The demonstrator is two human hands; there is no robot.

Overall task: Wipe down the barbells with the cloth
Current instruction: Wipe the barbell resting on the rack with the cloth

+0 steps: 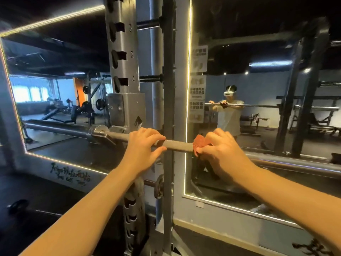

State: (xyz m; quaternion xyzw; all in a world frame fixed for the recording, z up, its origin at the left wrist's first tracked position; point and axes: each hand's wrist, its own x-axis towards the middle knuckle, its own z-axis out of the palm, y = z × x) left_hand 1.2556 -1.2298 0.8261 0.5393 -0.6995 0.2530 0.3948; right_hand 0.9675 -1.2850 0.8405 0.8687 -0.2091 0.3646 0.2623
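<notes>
Left hand gripping barbell, right hand pinching cloth (orange) just beside

A gym — numbered steel rack upright, wall mirrors, weight benches and plates reflected behind

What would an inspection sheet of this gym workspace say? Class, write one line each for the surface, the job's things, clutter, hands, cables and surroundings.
Surface: dark floor; no table in view.
Job's things: barbell lies across a hook on the rack upright; orange cloth is wrapped against its knurled shaft.
Clutter: dark round object on the floor, too dim to identify.
Hands: left hand grips the barbell bare; right hand holds the cloth round the bar.
Cables: nothing seen.
Surroundings: wall mirrors with lit edges; posted notices.
</notes>
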